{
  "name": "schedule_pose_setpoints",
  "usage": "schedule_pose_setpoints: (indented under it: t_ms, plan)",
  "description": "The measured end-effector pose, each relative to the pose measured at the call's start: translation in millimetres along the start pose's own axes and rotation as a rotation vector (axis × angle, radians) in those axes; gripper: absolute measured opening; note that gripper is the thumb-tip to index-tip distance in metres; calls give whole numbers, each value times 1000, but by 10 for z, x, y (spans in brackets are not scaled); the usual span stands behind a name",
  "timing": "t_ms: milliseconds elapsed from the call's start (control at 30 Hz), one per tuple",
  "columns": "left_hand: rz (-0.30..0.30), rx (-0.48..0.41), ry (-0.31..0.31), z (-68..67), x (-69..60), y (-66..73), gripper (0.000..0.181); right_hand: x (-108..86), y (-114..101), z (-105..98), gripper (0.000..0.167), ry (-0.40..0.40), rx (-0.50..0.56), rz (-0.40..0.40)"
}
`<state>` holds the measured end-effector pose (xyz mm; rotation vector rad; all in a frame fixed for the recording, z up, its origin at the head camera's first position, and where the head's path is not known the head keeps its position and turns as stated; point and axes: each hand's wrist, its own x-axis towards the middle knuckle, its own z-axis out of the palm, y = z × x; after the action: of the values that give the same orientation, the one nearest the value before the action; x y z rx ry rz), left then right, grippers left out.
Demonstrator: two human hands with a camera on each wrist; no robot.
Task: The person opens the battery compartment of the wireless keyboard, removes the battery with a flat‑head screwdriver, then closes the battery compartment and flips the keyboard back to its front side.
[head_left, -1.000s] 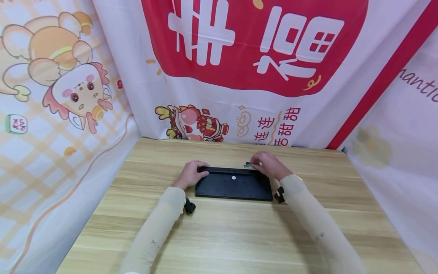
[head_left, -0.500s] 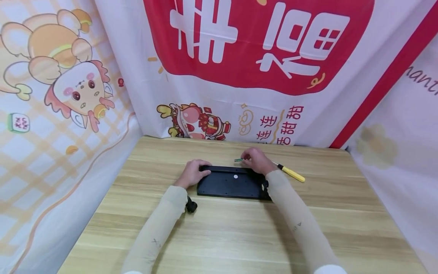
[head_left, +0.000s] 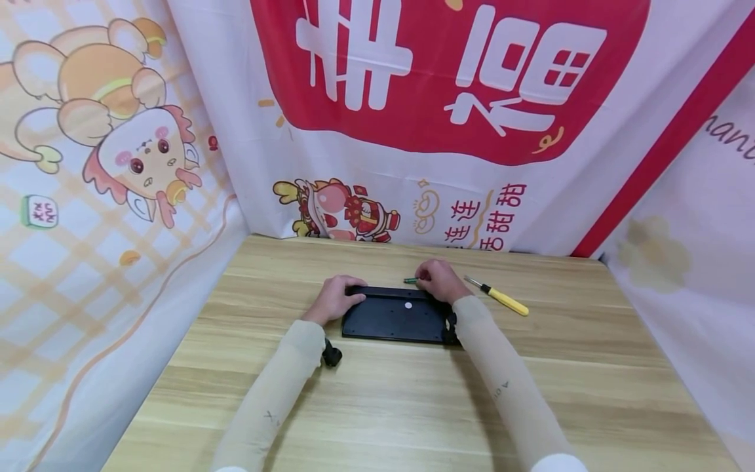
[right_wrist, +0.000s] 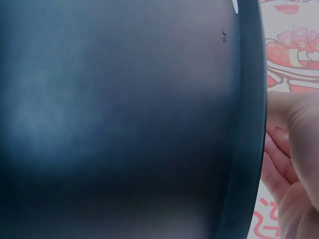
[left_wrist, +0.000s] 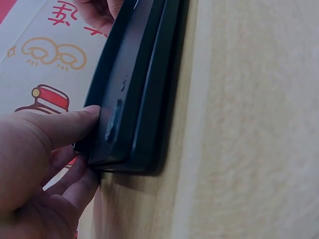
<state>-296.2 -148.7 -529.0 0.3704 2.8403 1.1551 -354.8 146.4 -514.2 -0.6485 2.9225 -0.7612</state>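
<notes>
A black keyboard (head_left: 386,321), apparently underside up, lies on the table with a raised bar along its far edge and a small white round mark. My left hand (head_left: 332,301) grips its far left corner, thumb on top and fingers behind the edge, as the left wrist view of the left hand (left_wrist: 45,159) shows. Just beyond the far edge, my right hand (head_left: 439,280) pinches a small green cylinder, like a battery (head_left: 409,280), whose left end sticks out. The right wrist view has the right hand (right_wrist: 294,154) behind the keyboard (right_wrist: 124,99); the cylinder is hidden there.
A yellow-handled screwdriver (head_left: 504,300) lies to the right of my right hand on the wooden table (head_left: 383,406). Printed cloth (head_left: 430,164) hangs along the table's back edge and at both sides.
My right hand moved left with the green battery, then lowered slightly behind the keyboard's far edge. The screwdriver came into view from behind the right arm. The left hand stays on the keyboard corner.
</notes>
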Motion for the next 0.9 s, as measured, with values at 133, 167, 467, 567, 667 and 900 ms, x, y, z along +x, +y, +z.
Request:
schedule_pose_setpoints:
  t_ms: [133, 167, 467, 567, 667, 900]
  plan:
    - [3, 0, 7, 10, 8, -8, 27, 8, -3, 7, 6, -18, -32, 26]
    - [6, 1, 8, 13, 10, -10, 27, 9, -3, 10, 6, -21, -40, 28]
    - [14, 4, 14, 17, 10, -5, 28, 24, 23, 20, 8, -42, -50, 15]
    - [6, 6, 13, 18, 10, -4, 28, 31, 24, 14, 8, -49, -48, 20]
    - [-2, 1, 14, 19, 11, -9, 28, 38, 21, 6, 9, -55, -59, 24]
    - [5, -1, 12, 16, 21, -20, 28, 33, 9, -39, 11, -65, -71, 1]
